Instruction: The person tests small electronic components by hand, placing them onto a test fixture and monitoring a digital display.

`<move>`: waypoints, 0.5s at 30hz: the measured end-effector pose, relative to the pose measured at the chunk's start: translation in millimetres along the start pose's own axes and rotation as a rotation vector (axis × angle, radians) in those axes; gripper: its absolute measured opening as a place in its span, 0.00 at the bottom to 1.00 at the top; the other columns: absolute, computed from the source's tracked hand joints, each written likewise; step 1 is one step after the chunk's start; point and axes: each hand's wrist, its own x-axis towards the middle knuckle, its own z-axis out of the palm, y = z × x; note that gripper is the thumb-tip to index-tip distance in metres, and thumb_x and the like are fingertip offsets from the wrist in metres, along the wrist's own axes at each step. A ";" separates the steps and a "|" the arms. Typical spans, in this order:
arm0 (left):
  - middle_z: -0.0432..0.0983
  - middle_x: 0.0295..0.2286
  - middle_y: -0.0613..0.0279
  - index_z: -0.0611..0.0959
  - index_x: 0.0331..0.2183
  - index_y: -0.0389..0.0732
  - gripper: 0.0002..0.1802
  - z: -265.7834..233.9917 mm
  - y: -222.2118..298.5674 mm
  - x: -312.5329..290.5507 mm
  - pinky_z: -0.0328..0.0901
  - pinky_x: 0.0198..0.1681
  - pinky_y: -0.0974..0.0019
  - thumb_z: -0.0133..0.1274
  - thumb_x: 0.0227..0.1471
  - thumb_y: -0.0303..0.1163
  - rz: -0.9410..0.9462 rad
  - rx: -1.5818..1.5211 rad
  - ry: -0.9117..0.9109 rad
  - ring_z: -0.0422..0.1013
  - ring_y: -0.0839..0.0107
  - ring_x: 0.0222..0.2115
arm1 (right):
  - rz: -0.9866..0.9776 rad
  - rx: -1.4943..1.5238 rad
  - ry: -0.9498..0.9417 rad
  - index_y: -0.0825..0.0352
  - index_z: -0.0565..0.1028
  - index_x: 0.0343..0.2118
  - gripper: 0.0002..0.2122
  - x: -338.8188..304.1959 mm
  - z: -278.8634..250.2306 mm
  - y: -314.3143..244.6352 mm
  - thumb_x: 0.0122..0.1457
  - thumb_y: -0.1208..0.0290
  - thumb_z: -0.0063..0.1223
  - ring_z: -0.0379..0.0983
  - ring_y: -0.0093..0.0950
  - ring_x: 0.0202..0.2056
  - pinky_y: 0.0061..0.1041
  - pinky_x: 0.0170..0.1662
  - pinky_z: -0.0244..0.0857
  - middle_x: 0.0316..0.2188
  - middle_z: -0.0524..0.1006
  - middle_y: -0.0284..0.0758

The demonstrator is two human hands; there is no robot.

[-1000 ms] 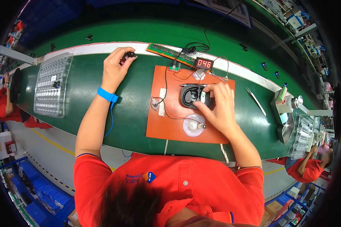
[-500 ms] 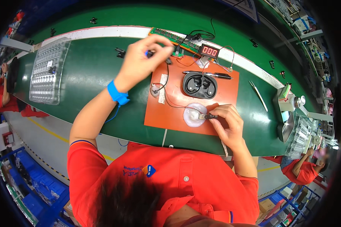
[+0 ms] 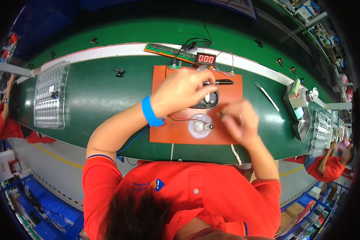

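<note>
My left hand point(image 3: 184, 90), with a blue wrist strap point(image 3: 150, 111), reaches over a black earphone case point(image 3: 206, 105) and hides its left part. Its fingertips are drawn together above the case; whatever they hold is hidden. To the right of the case, my right hand point(image 3: 243, 122) is smeared by motion. A small black piece point(image 3: 220, 115) shows at its pinched fingertips. Below the case, a wired metal connector point(image 3: 208, 126) rests on a round whitish pad point(image 3: 196, 134). A black pen point(image 3: 225, 82) lies just beyond the case, partly behind my left fingers.
An orange mat point(image 3: 160, 136) lies on the green bench. A red-digit display point(image 3: 206, 59) and a circuit board point(image 3: 160, 49) stand behind it. Tweezers point(image 3: 268, 97) and a metal bin point(image 3: 302, 124) are to the right, a clear tray point(image 3: 48, 108) to the left. Co-workers sit at both sides.
My left hand has come right and nearer, over the earphone case. My right hand has drawn away from the metal connector, with the black piece at its fingertips; the connector stays on the pad.
</note>
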 end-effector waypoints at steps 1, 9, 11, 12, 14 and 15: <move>0.76 0.20 0.57 0.82 0.35 0.38 0.10 -6.2 -3.3 0.8 0.66 0.25 0.68 0.55 0.56 0.34 -0.027 -0.105 0.066 0.72 0.75 0.20 | 0.170 0.000 0.093 0.68 0.76 0.34 0.08 10.2 -4.8 10.8 0.50 0.80 0.60 0.74 0.31 0.32 0.27 0.37 0.67 0.30 0.78 0.36; 0.79 0.25 0.65 0.83 0.41 0.43 0.12 -135.4 -144.7 2.9 0.66 0.27 0.73 0.55 0.58 0.37 -0.371 0.125 0.633 0.73 0.78 0.25 | 0.515 -0.467 0.212 0.67 0.77 0.41 0.11 50.8 -46.9 156.2 0.56 0.73 0.60 0.74 0.27 0.35 0.25 0.39 0.66 0.36 0.78 0.36; 0.80 0.26 0.60 0.84 0.41 0.44 0.14 -163.4 -192.4 -26.0 0.69 0.31 0.66 0.58 0.55 0.41 -0.458 0.341 0.731 0.76 0.68 0.27 | 0.534 -0.543 0.219 0.66 0.77 0.41 0.11 59.1 -43.7 149.0 0.56 0.72 0.60 0.74 0.27 0.35 0.25 0.40 0.66 0.37 0.78 0.37; 0.81 0.27 0.57 0.84 0.39 0.45 0.16 -174.1 -207.1 -37.5 0.71 0.34 0.61 0.59 0.53 0.44 -0.513 0.487 0.774 0.77 0.61 0.27 | 0.455 -0.369 0.241 0.67 0.77 0.41 0.11 62.1 -35.5 129.2 0.55 0.72 0.60 0.74 0.29 0.37 0.27 0.42 0.67 0.37 0.78 0.38; 0.81 0.28 0.56 0.84 0.38 0.44 0.17 -188.8 -222.7 -56.7 0.71 0.35 0.60 0.61 0.51 0.46 -0.610 0.570 0.795 0.77 0.59 0.30 | 0.296 -0.167 0.194 0.67 0.77 0.42 0.12 56.9 -16.6 83.2 0.54 0.72 0.61 0.74 0.34 0.39 0.30 0.44 0.67 0.38 0.77 0.39; 0.80 0.28 0.56 0.84 0.37 0.43 0.19 -187.2 -226.6 -60.4 0.70 0.37 0.59 0.62 0.49 0.48 -0.702 0.663 0.815 0.77 0.56 0.32 | 0.217 -0.132 0.132 0.68 0.77 0.42 0.13 49.4 -8.2 62.4 0.53 0.72 0.61 0.74 0.36 0.40 0.32 0.44 0.67 0.38 0.77 0.40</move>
